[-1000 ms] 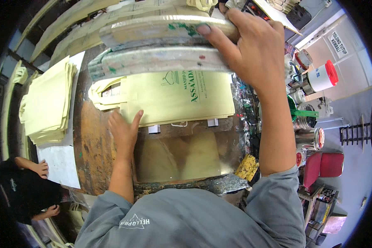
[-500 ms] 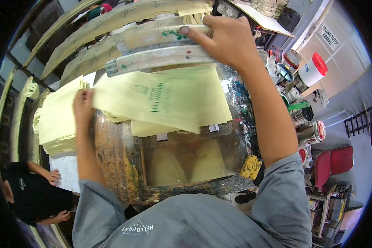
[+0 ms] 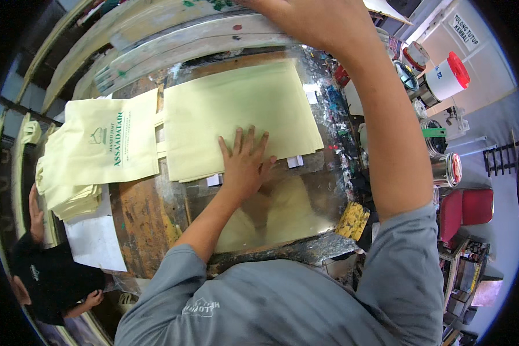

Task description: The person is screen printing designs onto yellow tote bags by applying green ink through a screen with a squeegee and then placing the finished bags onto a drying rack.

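Note:
My left hand (image 3: pixel 245 164) lies flat with spread fingers on the near edge of a pale yellow cloth bag (image 3: pixel 230 109), the blank top one of a stack on the worktable (image 3: pixel 147 213). My right hand (image 3: pixel 323 23) reaches to the top edge of the view and grips the raised wooden screen-printing frame (image 3: pixel 196 49); its fingertips are cut off there. To the left, a bag with green print (image 3: pixel 112 138) lies on a pile of similar bags (image 3: pixel 75 202).
Paint cans and tubs (image 3: pixel 438 135) stand along the right, near a white container with a red lid (image 3: pixel 447 75). A yellow sponge (image 3: pixel 352 221) sits at the table's near right corner. A co-worker in black (image 3: pixel 57 271) is at the lower left, one hand beside the pile.
My left hand has let go of the printed bag, now on the left pile, and has moved right onto the blank stack. The screen frame and right hand appear higher in view.

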Demonstrator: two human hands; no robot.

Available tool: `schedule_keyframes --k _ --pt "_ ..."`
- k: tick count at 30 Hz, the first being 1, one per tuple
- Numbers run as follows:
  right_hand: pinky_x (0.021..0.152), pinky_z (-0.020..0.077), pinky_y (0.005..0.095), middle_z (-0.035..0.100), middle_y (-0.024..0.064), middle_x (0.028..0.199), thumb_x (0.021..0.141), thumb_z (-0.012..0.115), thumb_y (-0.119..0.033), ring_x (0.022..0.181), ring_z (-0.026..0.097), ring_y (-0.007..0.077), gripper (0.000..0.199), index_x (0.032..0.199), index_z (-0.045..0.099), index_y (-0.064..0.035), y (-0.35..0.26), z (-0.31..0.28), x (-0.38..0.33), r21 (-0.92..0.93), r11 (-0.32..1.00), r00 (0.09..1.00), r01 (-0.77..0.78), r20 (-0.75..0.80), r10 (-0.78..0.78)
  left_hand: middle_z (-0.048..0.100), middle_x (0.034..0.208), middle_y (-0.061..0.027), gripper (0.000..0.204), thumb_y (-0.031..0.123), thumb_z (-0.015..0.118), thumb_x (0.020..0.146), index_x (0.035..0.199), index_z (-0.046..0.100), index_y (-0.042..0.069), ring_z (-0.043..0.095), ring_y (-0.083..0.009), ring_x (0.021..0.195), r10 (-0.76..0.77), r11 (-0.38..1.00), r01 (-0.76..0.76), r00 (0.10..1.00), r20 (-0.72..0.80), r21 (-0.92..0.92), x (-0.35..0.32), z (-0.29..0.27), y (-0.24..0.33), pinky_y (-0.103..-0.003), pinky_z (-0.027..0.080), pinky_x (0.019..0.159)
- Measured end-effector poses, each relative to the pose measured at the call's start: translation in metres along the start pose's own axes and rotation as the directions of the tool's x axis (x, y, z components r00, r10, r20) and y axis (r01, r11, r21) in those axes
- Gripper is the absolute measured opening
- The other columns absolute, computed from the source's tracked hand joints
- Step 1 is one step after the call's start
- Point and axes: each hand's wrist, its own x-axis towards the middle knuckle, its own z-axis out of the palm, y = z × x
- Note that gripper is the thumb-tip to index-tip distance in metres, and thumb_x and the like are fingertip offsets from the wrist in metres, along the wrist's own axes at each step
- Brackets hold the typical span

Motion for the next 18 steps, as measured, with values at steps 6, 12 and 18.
schedule_keyframes --k 6,12,18 --pt "0.051 0.0414 0.0312 0.057 0.0032 0.061 0.101 0.034 -0.083 0.057 0.054 0.0144 0.088 0.070 0.064 -0.0070 -0.017 -0.007 -0.021 -0.039 0.999 0.993 0.020 -0.112 -0.025 0.038 0.167 -0.0190 0.055 0.040 0.056 0.107 0.156 0.053 0.015 0.030 -0.0463 0.155 -0.045 0.999 0.045 0.999 -0.014 0.010 0.012 0.040 0.009 -0.076 0.013 0.123" --pt "0.061 0.0482 0.0314 0.057 0.0030 0.066 0.101 0.034 -0.084 0.064 0.056 0.0151 0.087 0.074 0.066 -0.0080 -0.004 0.012 -0.005 -0.081 0.996 0.993 -0.036 -0.112 0.026 0.033 0.171 -0.0178 0.059 0.048 0.054 0.107 0.158 0.052 0.018 0.025 -0.0483 0.157 -0.076 0.996 0.076 0.997 -0.004 -0.035 0.010 0.046 0.015 -0.079 0.010 0.122" --pt "0.064 0.0490 0.0307 0.058 0.0022 0.074 0.102 0.039 -0.081 0.071 0.055 0.0147 0.080 0.081 0.067 -0.0090 -0.019 0.001 -0.021 -0.046 0.999 0.998 0.000 -0.065 -0.003 0.031 0.170 -0.0210 0.070 0.056 0.056 0.104 0.162 0.046 0.018 0.022 -0.0495 0.158 -0.122 0.993 0.122 0.992 -0.039 -0.007 0.005 0.044 0.017 -0.081 0.010 0.120"
